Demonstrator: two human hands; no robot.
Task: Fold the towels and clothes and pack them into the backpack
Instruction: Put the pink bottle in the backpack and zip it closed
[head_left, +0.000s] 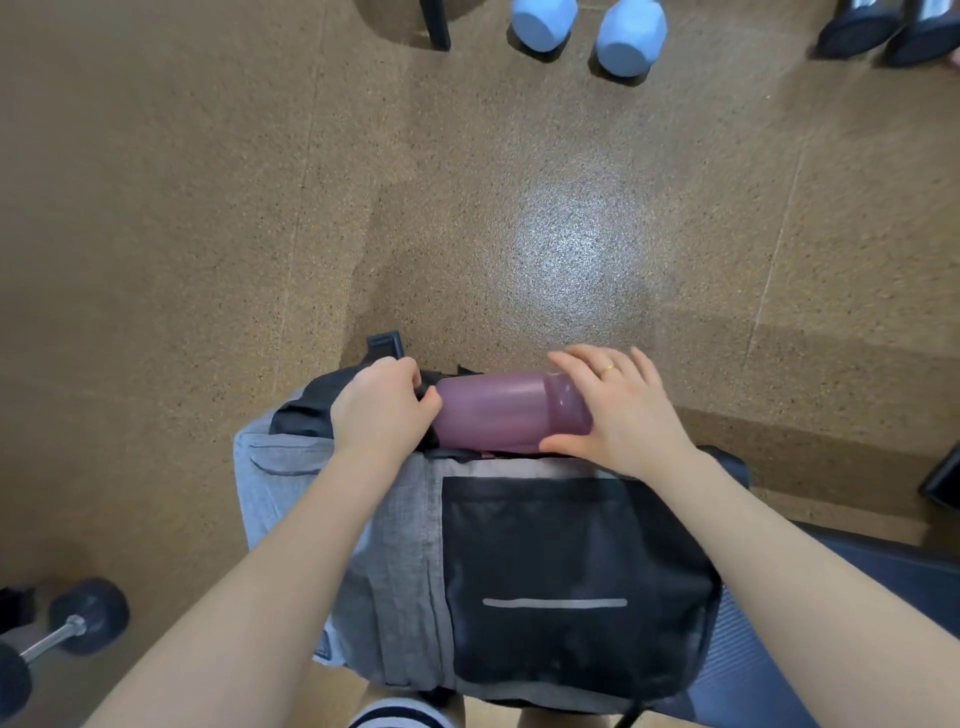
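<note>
A grey and black backpack (395, 561) lies below me, its open mouth facing away. A purple bottle (498, 410) lies sideways across that opening. My left hand (382, 410) grips the black fabric at the mouth's left edge, right beside the bottle's end. My right hand (618, 410) holds the bottle's right end, fingers spread over the top and thumb underneath. No towels or clothes show; the inside of the backpack is hidden.
Brown speckled floor (467, 208) stretches ahead. Two light blue dumbbells (587, 26) stand at the top, dark ones (883, 31) at top right. A black dumbbell (57, 639) lies at bottom left. A dark bench edge (779, 649) runs under the backpack's right side.
</note>
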